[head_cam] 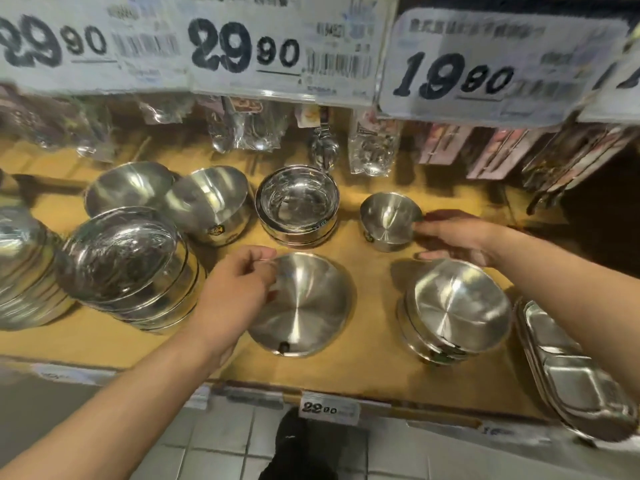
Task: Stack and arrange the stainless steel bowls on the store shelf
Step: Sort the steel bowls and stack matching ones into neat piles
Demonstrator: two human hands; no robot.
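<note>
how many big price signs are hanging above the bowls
4 at least: two reading 29.90 at upper left and centre, one reading 19.80 at right, one cut off at the right edge.

Yellow wooden shelf (pixel 374 368); steel bowls (pixel 298 202) scattered on it; divided trays (pixel 575 368) stacked at right edge.

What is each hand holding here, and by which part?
Left hand pinches the front bowl at its far-left rim. Right hand holds nothing; its fingertips reach the small bowl.

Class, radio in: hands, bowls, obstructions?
Left hand pinching rim of front bowl. Right hand open, fingertips at small bowl. Nothing blocking either hand.
</note>
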